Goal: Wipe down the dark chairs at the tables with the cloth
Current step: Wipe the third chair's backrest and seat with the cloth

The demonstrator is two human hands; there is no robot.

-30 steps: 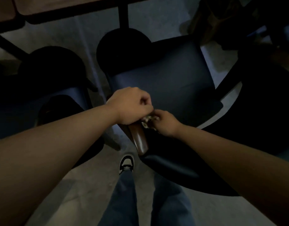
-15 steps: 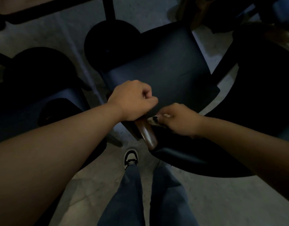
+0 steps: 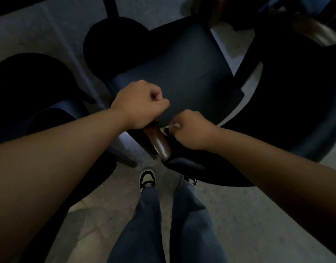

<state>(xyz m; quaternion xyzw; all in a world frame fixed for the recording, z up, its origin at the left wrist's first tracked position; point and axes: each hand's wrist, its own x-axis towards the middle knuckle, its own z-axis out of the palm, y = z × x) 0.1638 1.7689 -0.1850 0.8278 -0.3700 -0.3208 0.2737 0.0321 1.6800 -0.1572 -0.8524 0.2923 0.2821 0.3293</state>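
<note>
Chair dim, cloth mostly hidden in right hand fingers, left hand fisted on wooden arm

Right hand has slid the cloth rightward off the armrest

Two hands, one cloth, three dark chairs, two shoes.

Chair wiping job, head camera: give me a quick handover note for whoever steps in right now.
Left hand: grips the front end of the brown wooden armrest.
Right hand: pinches the cloth against the inner side of that armrest, beside the dark blue seat.
Done: can't tell what has been wiped.
Left: finish this chair, then the neighbouring chair on the left.
</note>
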